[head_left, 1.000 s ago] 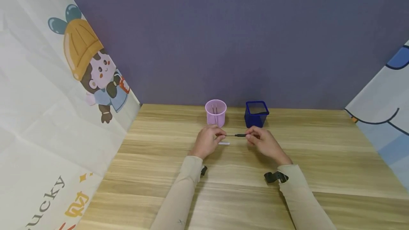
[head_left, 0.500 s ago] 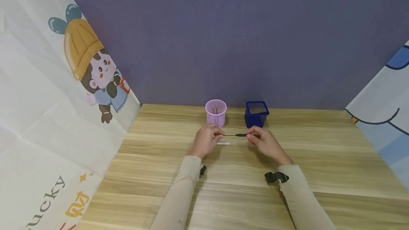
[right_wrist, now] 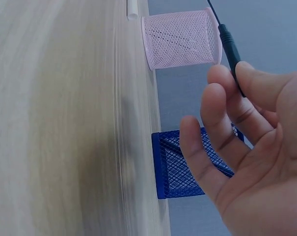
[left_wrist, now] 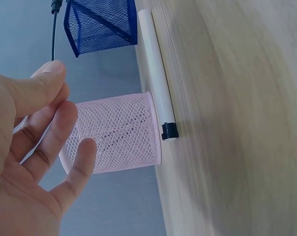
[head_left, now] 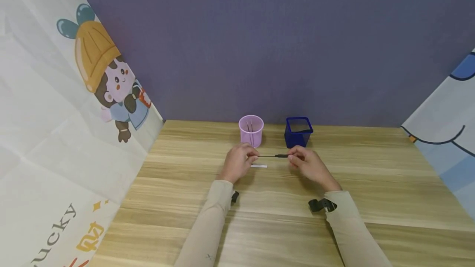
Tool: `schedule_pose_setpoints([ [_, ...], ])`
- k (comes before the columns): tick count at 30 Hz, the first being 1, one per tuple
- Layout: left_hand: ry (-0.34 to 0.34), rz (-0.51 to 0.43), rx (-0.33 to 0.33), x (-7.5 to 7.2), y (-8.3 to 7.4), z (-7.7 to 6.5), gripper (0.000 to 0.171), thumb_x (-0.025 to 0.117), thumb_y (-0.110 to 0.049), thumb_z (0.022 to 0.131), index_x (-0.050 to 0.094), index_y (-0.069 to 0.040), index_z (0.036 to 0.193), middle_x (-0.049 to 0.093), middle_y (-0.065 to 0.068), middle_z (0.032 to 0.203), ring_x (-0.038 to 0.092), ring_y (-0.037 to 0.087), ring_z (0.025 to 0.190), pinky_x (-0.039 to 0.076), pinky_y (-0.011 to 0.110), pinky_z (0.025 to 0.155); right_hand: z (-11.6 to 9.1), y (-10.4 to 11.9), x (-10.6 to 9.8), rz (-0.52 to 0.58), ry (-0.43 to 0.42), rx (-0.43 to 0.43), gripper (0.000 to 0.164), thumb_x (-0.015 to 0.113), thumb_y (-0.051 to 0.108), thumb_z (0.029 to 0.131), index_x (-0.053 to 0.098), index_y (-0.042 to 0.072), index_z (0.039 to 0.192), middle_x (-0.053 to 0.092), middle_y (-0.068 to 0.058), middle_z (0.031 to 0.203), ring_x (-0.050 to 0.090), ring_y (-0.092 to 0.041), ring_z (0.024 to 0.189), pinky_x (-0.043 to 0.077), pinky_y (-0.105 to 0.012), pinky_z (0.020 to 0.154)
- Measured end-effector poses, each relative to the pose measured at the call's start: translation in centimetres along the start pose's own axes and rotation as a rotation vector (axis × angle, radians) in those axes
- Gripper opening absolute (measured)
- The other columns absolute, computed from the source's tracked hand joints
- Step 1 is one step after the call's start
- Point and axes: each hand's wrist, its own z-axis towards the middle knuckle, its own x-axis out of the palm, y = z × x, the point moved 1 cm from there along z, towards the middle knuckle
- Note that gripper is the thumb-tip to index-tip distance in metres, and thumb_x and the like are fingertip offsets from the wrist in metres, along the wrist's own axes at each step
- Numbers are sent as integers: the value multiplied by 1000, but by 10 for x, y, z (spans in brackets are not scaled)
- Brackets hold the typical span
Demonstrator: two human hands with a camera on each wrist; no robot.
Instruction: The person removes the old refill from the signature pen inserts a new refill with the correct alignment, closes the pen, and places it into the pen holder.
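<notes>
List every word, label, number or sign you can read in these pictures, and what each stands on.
"ucky": grey letters on the white cloth, start cut off.
"财", it appears: orange character, same cloth; red strokes below it are cut off, unreadable.
Left sleeve: a mark too small to read.
Black stick, white tube, pink cup, blue basket: no readable text.

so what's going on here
A person holds a thin black rod: the left hand pinches its slim shaft, the right hand its thicker end. Nearby, a white tube with a black end lies on the wooden table. Behind stand a pink mesh cup with two thin sticks in it and a blue mesh cup with something dark inside.
</notes>
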Motion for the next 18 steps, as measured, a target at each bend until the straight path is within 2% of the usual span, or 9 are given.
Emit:
schedule_pose_setpoints([
  [8,0,1,-1,-1,1,0,5,78,-16,89,79,-17,94,76,-2,100,69,16,92,56,35,87,0,-2,-1,3,-7,11,13,61,16,103,66,5,107,69,-17,84,64,-29,74,50,-24,64],
  [18,-16,1,-14,-1,3,-1,5,79,-17,88,79,-17,93,76,-3,99,69,15,90,56,35,85,1,-6,-4,-17,-18,-11,13,60,16,104,66,6,107,67,-19,81,59,-16,68,48,-25,62],
])
